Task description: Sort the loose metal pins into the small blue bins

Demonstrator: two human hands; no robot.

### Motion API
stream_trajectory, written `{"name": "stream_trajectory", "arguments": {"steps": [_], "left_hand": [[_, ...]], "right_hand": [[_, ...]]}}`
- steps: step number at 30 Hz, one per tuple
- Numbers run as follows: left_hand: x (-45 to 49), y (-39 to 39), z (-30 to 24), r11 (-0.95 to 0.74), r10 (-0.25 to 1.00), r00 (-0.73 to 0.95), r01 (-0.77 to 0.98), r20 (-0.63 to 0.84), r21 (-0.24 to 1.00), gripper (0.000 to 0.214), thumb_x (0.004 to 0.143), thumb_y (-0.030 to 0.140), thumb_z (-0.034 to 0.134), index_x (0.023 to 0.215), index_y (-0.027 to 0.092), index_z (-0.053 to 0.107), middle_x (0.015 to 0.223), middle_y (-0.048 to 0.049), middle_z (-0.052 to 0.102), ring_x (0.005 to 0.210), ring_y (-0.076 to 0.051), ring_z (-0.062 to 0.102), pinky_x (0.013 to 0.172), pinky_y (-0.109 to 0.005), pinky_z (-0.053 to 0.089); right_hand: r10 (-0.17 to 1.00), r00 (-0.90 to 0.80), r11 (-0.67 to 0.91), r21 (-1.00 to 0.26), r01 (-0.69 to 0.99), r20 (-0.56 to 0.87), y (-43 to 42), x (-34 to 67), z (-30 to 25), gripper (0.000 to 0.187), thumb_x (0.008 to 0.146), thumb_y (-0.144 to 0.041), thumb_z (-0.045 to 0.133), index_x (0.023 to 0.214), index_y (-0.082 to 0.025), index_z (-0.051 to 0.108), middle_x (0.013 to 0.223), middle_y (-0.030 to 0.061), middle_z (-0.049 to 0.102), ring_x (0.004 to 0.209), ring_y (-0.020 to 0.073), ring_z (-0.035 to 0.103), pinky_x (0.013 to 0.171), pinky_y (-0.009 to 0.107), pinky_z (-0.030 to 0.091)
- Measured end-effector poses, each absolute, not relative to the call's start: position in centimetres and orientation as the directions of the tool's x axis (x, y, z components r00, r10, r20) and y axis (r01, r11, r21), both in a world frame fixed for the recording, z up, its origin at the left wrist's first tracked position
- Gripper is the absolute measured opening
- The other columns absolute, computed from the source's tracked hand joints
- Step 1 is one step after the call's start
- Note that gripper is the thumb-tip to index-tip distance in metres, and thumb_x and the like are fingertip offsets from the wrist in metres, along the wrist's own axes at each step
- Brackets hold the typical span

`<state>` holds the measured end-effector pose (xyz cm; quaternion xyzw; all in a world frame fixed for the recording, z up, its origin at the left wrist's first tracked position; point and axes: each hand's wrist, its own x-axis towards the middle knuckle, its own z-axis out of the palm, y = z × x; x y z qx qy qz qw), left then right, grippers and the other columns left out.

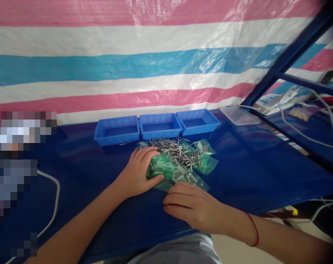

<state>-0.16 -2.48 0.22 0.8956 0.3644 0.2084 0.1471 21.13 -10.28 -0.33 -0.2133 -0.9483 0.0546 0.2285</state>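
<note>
White cable [57, 190]: one, curving across the blue tabletop [80, 157] at far left.

Left blue bin [118, 140]: open-topped, first of three in a row at the table's back.

Left hand [138, 174]: clamped on the green bag [163, 165], fingers over its upper left side, thumb along its lower edge.

Middle blue bin [161, 131]: beside the first, behind the heap.

Metal pins [173, 147]: many, slender, loosely heaped just behind the green bag and in front of the bins.

Clear bag [193, 179]: holding more pins, lying to the right of the green bag.

Right hand [195, 205]: fingers curled together at the clear bag's near edge; whether they pinch it cannot be told.

Right blue bin [201, 129]: last in the row.

Second green bag [210, 164]: at the heap's right edge.

Clear plastic tray [239, 116]: beyond the bins.

Red cord [254, 229]: around the right wrist.
</note>
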Motion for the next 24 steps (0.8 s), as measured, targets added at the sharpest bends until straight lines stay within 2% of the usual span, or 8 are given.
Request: {"name": "stream_trajectory", "arguments": {"steps": [6,13,15,17,19,22,24], "left_hand": [[-0.3,-2.3,-0.1,-0.669,0.738,0.581,0.564,0.344,0.484,0.053,0.085,0.03,0.058,0.13,0.014,0.036,0.128,-0.0166,0.052,0.122,-0.028,0.048,0.108,-0.049,0.032],[-0.3,-2.3,-0.1,-0.683,0.725,0.594,0.556,0.349,0.473,0.061,0.087,0.027,0.054,0.142,0.017,0.029,0.142,-0.016,0.04,0.133,-0.027,0.037,0.112,-0.047,0.028],[-0.3,-2.4,0.1,-0.688,0.72,0.613,0.568,0.326,0.451,0.059,0.088,0.032,0.053,0.142,0.018,0.032,0.145,-0.0153,0.036,0.134,-0.028,0.035,0.113,-0.048,0.026],[-0.3,-2.4,0.2,-0.697,0.711,0.638,0.583,0.296,0.416,0.061,0.086,0.044,0.056,0.139,0.02,0.039,0.147,-0.0152,0.033,0.135,-0.031,0.034,0.113,-0.051,0.024],[-0.4,-2.5,0.2,-0.716,0.691,0.671,0.587,0.268,0.377,0.074,0.078,0.059,0.06,0.138,0.021,0.042,0.149,-0.0158,0.03,0.137,-0.035,0.03,0.113,-0.056,0.02],[-0.5,-2.5,0.2,-0.737,0.669,0.705,0.59,0.234,0.331,0.096,0.064,0.074,0.062,0.141,0.022,0.039,0.151,-0.0165,0.025,0.139,-0.041,0.022,0.111,-0.063,0.016],[-0.7,-2.5,0.2,-0.736,0.671,0.708,0.602,0.22,0.309,0.101,0.061,0.077,0.061,0.143,0.025,0.036,0.152,-0.0156,0.023,0.14,-0.042,0.018,0.11,-0.066,0.014]], "right_hand": [[0.44,-0.776,0.886,-0.076,0.458,0.451,-8.6,21.9,0.1,0.015,0.092,-0.016,0.051,0.099,-0.017,0.065,0.102,0.0037,0.068,0.095,0.0184,0.055,0.078,0.033,0.043],[0.451,-0.763,0.832,0.093,0.548,0.463,-7.9,22.3,0.2,0.018,0.093,-0.016,0.051,0.104,-0.016,0.064,0.102,0.0058,0.068,0.091,0.0181,0.056,0.077,0.034,0.044],[0.452,-0.752,0.816,0.119,0.566,0.481,-7.8,22.3,0.1,0.018,0.093,-0.014,0.05,0.103,-0.014,0.065,0.099,0.0074,0.069,0.088,0.0183,0.057,0.075,0.033,0.045],[0.464,-0.738,0.801,0.124,0.586,0.49,-7.6,22.2,0.0,0.017,0.092,-0.013,0.05,0.101,-0.013,0.065,0.097,0.0085,0.069,0.086,0.0188,0.058,0.075,0.034,0.046],[0.487,-0.724,0.792,0.102,0.602,0.488,-7.5,22.1,0.0,0.016,0.091,-0.013,0.051,0.099,-0.014,0.065,0.095,0.0086,0.069,0.084,0.0189,0.058,0.075,0.034,0.047],[0.521,-0.695,0.8,0.0,0.6,0.496,-7.3,22.4,0.0,0.016,0.089,-0.021,0.055,0.101,-0.015,0.065,0.096,0.0086,0.068,0.089,0.0199,0.058,0.08,0.035,0.049],[0.535,-0.672,0.811,-0.087,0.579,0.512,-7.1,23.4,0.2,0.026,0.086,-0.032,0.06,0.106,-0.016,0.063,0.101,0.0097,0.067,0.098,0.0225,0.057,0.087,0.039,0.048]]}}
